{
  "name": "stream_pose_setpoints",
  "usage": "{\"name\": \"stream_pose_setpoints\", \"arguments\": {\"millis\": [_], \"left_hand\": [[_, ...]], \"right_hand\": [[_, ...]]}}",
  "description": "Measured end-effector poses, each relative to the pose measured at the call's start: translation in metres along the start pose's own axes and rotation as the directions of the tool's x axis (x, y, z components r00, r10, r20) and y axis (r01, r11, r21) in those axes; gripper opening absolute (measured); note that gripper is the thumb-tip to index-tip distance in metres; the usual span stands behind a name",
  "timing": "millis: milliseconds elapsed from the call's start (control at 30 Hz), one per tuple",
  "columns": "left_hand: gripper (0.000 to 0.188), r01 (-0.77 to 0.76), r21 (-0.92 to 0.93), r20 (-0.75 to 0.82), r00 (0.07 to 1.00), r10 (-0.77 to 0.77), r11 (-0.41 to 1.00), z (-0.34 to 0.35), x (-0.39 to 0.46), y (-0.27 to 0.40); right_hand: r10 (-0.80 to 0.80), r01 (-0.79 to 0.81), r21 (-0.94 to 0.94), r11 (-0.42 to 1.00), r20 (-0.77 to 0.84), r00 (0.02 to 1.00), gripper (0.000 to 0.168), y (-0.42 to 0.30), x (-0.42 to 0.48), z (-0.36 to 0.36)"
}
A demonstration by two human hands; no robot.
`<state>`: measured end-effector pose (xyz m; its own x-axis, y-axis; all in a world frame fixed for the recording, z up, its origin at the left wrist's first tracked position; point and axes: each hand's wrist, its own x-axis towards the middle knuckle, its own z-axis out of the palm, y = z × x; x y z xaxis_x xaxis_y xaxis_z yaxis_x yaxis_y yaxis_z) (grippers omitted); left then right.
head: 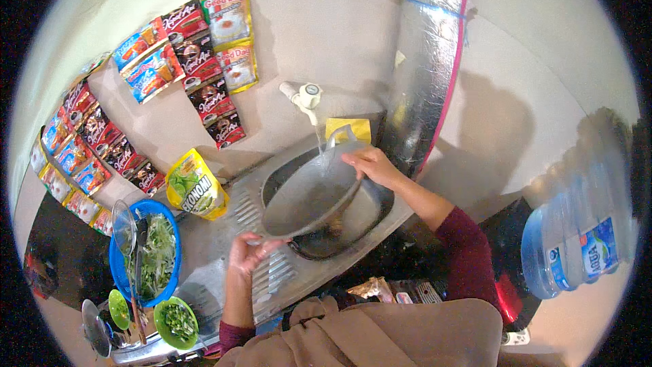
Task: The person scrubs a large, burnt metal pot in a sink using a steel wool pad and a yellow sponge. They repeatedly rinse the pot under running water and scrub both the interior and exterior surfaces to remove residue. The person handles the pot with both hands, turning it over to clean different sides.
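Observation:
A wide grey metal wok (310, 199) is tilted over the sink basin (356, 227), its inner side facing up. From the white wall tap (307, 97) a stream of water runs onto its far inner side. My right hand (372, 165) grips the rim at the upper right, beside a metal loop handle (342, 134). At the near left end, my left hand (254, 252) holds the wok's edge, where the fingers partly hide what they grasp. The ribbed metal drainboard (244, 214) extends left of the basin.
A yellow Ekonomi soap pouch (198, 186) stands behind the drainboard. Left are a blue basket (175, 260) of shredded vegetables and a green bowl (175, 323) of chopped greens. A yellow sponge (356, 127) and rolled foil mat (428, 61) are behind the sink; a water bottle (570, 250) is right.

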<state>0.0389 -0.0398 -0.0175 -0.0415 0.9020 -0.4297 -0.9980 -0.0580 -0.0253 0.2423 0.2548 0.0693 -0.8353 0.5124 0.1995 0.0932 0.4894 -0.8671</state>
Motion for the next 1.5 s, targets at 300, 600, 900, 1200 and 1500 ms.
{"name": "stream_pose_setpoints", "arguments": {"millis": [300, 600, 900, 1200, 1500], "left_hand": [[0.055, -0.288, 0.663, -0.096, 0.883, 0.460, 0.691, 0.007, 0.004, -0.073], [0.083, -0.264, 0.601, -0.061, 0.926, 0.373, 0.754, 0.001, 0.021, -0.070], [0.075, -0.380, 0.498, -0.122, 0.859, 0.497, 0.780, -0.006, -0.007, -0.056], [0.071, -0.268, 0.554, -0.152, 0.898, 0.413, 0.788, 0.008, 0.012, -0.075], [0.072, -0.358, 0.565, -0.158, 0.837, 0.524, 0.743, -0.005, -0.019, -0.055]], "right_hand": [[0.160, 0.343, -0.850, 0.399, 0.433, 0.887, 0.040, 0.114, 0.004, 0.039], [-0.219, 0.207, -0.355, 0.912, 0.007, 0.976, 0.054, 0.115, 0.031, 0.226], [0.202, 0.473, -0.651, 0.593, 0.690, 0.695, 0.051, 0.084, 0.012, 0.137], [-0.263, 0.283, -0.200, 0.938, 0.122, 0.957, 0.049, 0.082, 0.029, 0.227], [0.047, 0.527, -0.684, 0.504, 0.632, 0.774, 0.054, 0.117, -0.017, 0.070]]}}
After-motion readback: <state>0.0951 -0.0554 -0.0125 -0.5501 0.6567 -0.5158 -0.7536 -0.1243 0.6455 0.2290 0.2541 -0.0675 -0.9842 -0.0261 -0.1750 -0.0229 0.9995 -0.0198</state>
